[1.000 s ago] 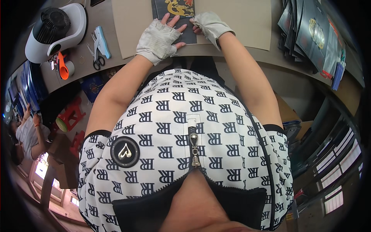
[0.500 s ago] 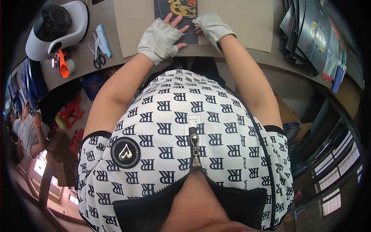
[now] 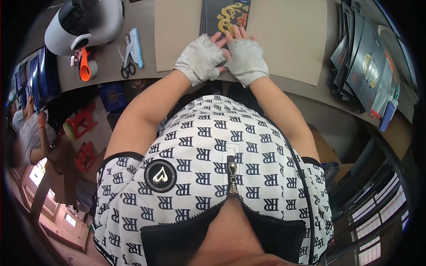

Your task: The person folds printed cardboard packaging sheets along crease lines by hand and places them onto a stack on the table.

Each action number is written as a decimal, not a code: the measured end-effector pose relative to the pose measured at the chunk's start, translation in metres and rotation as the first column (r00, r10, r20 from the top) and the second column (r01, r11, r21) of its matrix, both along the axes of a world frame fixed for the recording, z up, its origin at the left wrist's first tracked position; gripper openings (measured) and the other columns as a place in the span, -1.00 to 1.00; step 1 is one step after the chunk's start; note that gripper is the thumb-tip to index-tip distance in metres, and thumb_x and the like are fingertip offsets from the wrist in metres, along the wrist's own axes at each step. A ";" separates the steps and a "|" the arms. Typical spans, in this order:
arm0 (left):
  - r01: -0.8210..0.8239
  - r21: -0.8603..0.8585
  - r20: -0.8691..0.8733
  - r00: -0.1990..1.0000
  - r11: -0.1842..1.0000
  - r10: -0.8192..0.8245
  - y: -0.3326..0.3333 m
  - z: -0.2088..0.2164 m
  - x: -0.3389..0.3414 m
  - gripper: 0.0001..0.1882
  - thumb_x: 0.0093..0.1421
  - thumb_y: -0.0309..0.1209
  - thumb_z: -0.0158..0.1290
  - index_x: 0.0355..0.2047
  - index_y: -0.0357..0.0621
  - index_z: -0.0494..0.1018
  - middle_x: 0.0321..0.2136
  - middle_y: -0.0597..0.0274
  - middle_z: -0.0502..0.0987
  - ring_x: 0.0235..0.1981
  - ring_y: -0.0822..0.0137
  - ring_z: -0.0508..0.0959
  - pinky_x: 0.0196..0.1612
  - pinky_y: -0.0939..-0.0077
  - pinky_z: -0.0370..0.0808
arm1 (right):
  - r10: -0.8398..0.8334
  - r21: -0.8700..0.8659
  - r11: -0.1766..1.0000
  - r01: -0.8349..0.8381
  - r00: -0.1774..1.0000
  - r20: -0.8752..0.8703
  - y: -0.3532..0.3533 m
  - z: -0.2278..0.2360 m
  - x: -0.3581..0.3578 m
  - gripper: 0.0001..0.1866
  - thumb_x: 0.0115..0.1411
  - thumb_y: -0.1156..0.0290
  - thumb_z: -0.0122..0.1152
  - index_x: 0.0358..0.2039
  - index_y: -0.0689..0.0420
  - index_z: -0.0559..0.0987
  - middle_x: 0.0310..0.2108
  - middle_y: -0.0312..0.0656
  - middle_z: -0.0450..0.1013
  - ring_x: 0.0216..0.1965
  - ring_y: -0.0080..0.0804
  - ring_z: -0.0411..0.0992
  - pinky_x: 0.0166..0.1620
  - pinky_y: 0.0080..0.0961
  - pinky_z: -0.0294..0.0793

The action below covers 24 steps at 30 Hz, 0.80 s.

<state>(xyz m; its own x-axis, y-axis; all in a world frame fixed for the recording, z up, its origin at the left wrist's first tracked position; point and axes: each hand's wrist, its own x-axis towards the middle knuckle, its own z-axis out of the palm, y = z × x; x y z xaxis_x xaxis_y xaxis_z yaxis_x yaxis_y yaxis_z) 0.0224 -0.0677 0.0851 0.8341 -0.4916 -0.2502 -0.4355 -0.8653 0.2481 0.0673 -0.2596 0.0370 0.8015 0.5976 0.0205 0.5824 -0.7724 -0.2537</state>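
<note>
My left hand [image 3: 200, 60] and my right hand [image 3: 245, 60], both in grey fingerless gloves, lie side by side and touch each other. Their fingers press flat on the near end of a dark printed sheet with a gold dragon design [image 3: 226, 13]. That sheet lies on a large tan cardboard sheet [image 3: 288, 40] on the grey table [image 3: 106, 57]. Neither hand grips anything. The far end of the dark sheet runs out of the top of the view.
Left on the table stand a white fan-like device [image 3: 84, 22], an orange tape dispenser [image 3: 85, 67], scissors [image 3: 126, 64] and a light blue stapler-like tool [image 3: 136, 42]. A stack of dark printed sheets [image 3: 368, 57] lies at right. Another person [image 3: 26, 128] and red stools [image 3: 80, 126] are below left.
My hands have come together, the right one drawing down beside the left at the near end of the dark sheet. The view has shifted a little, so the table sits lower.
</note>
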 end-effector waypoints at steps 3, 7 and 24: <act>-0.019 -0.252 0.153 0.986 0.968 0.059 0.026 -0.040 -0.016 -0.56 0.22 -0.17 0.20 0.05 -0.06 0.54 0.40 0.00 0.36 0.39 -0.02 0.38 0.36 0.02 0.35 | 0.028 -0.070 0.997 -0.035 0.994 -0.103 0.006 -0.006 -0.001 -0.18 0.30 -0.17 0.21 0.44 0.01 0.35 0.52 -0.04 0.15 0.55 -0.11 0.05 0.43 0.35 0.06; -0.547 -0.360 0.295 0.702 0.756 0.648 0.070 -0.054 -0.019 -0.44 0.25 -0.25 0.18 0.23 -0.18 0.46 0.34 -0.14 0.39 0.32 -0.05 0.44 0.30 0.19 0.43 | -0.012 -0.156 0.988 0.003 0.998 -0.057 0.011 0.001 -0.002 -0.17 0.32 -0.21 0.17 0.44 0.02 0.33 0.51 -0.03 0.15 0.55 -0.10 0.07 0.44 0.32 0.06; -0.643 0.199 0.481 0.722 0.739 0.498 0.075 -0.015 0.153 -0.12 0.35 0.04 0.02 0.42 -0.48 0.20 0.45 -0.32 0.20 0.49 -0.16 0.20 0.55 0.10 0.08 | 0.027 -0.107 0.993 -0.049 0.979 -0.201 0.011 0.051 -0.060 -0.19 0.30 -0.13 0.19 0.42 0.09 0.36 0.51 0.06 0.15 0.54 -0.02 0.06 0.44 0.34 0.04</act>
